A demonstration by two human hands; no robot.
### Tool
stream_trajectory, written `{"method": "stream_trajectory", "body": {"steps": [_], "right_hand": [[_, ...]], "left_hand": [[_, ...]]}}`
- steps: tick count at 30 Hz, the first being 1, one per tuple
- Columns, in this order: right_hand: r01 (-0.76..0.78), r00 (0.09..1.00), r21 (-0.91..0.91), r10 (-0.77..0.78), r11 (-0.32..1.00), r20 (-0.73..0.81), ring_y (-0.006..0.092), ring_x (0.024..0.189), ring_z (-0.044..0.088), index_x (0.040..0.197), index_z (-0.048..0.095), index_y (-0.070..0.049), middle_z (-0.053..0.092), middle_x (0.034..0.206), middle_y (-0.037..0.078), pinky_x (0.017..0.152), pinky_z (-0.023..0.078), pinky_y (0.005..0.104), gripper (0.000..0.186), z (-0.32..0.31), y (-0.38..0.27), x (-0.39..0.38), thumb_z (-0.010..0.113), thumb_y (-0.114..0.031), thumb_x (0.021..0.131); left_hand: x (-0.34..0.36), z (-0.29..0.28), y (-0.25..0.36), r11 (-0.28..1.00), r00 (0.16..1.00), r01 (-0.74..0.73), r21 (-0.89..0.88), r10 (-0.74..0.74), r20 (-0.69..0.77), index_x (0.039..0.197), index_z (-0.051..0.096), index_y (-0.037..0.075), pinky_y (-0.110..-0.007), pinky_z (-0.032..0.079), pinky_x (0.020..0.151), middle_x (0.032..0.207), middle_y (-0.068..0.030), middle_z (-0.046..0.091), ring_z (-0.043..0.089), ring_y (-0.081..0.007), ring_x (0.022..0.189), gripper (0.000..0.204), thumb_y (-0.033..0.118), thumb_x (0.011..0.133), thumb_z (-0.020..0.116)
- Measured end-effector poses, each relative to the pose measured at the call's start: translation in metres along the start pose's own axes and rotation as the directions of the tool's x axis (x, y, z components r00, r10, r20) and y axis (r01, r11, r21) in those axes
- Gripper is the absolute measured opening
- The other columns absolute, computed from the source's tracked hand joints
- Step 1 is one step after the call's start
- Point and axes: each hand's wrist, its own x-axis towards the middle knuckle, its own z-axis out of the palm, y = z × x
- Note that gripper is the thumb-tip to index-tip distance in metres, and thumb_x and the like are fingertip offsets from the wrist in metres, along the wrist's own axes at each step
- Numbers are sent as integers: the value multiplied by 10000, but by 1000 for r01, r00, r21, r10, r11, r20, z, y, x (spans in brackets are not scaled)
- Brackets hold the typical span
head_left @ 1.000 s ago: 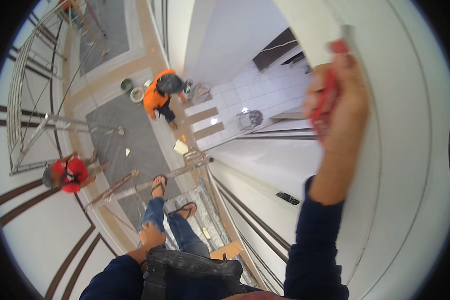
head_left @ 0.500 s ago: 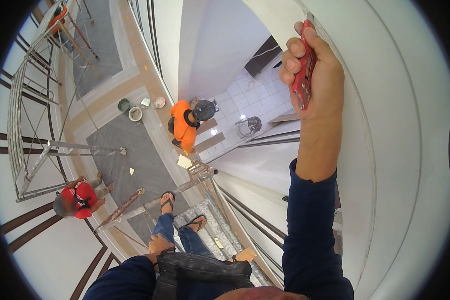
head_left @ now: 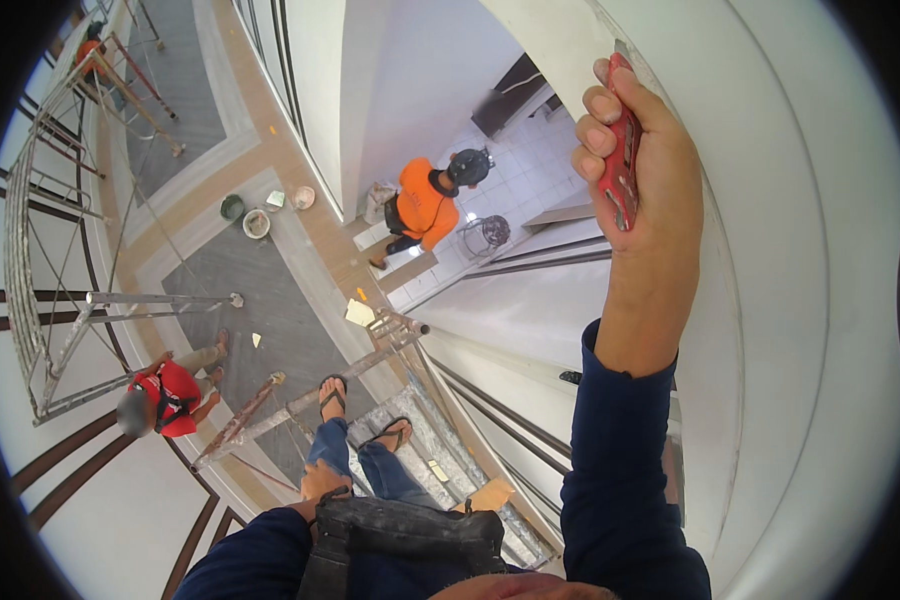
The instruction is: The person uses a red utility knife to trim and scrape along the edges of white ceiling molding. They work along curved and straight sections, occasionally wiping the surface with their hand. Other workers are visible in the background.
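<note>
Raised at the upper right, my right hand (head_left: 662, 165) is closed around a red utility knife (head_left: 623, 165). The short blade (head_left: 621, 48) points up at a seam in the white wall panel (head_left: 770, 200); I cannot tell whether it touches. My left hand (head_left: 324, 482) is low beside my thigh, next to a black waist bag (head_left: 410, 525). Its fingers are curled, and whatever they may hold is hidden. My sandalled feet are on a spattered scaffold platform (head_left: 378, 425).
Far below, a person in orange (head_left: 428, 205) bends at an opening with white tiles. Another in red (head_left: 175, 398) is at the left, near tall scaffolding (head_left: 30, 250). Several buckets (head_left: 256, 224) stand on the floor. A scaffold rail (head_left: 360, 365) crosses before my feet.
My right hand with the knife has shifted slightly right and down in the picture. The person in orange has moved right, onto the tiled side. My left hand stays low by my thigh.
</note>
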Motion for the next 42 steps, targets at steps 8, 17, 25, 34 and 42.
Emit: {"method": "stream_trajectory", "body": {"steps": [8, 17, 25, 34, 42], "right_hand": [[18, 988, -13, -20, 1000, -152, 96, 547, 523, 1208, 580, 9, 557, 752, 17, 415, 446, 245, 248, -9, 1, -48, 572, -197, 1070], [-12, 983, -65, 0, 998, -184, 103, 529, 543, 1252, 573, 13, 571, 749, 20, 413, 446, 264, 334, -32, -13, -90, 588, -257, 1055], [-10, 962, -41, -2, 999, -274, 92, 470, 505, 1252, 576, 21, 547, 707, 11, 366, 414, 244, 330, -30, -30, -150, 555, -257, 1075], [-17, 946, 79, 42, 997, -321, 101, 446, 507, 1302, 536, 31, 529, 691, 27, 334, 468, 244, 311, -26, -54, -217, 462, -206, 1115], [-23, 906, 87, 58, 996, -419, 86, 412, 481, 1264, 565, 27, 519, 644, 4, 317, 431, 228, 318, -79, -49, -211, 492, -235, 1098]], "left_hand": [[-29, -31, 18, 999, 999, 46, 13, -47, 13, 1364, 542, 18, -539, 577, 945, 1320, -227, 555, 658, -441, 1185, 672, 373, 832, 747], [-8, 12, -3, 999, 999, 5, 48, -2, -42, 1310, 555, 15, -503, 587, 926, 1271, -228, 567, 695, -420, 1108, 661, 403, 818, 765], [-19, 14, -23, 999, 998, 39, 9, -39, -43, 1317, 554, 11, -504, 593, 907, 1276, -225, 577, 702, -409, 1097, 685, 416, 811, 776], [-5, 58, -72, 997, 992, -7, 74, 16, -126, 1304, 554, 5, -500, 588, 906, 1266, -230, 582, 702, -413, 1091, 683, 419, 810, 777], [8, 50, -21, 989, 990, 38, 142, -18, -140, 1273, 561, 6, -491, 589, 892, 1231, -228, 592, 706, -416, 1070, 662, 421, 806, 778]]}}
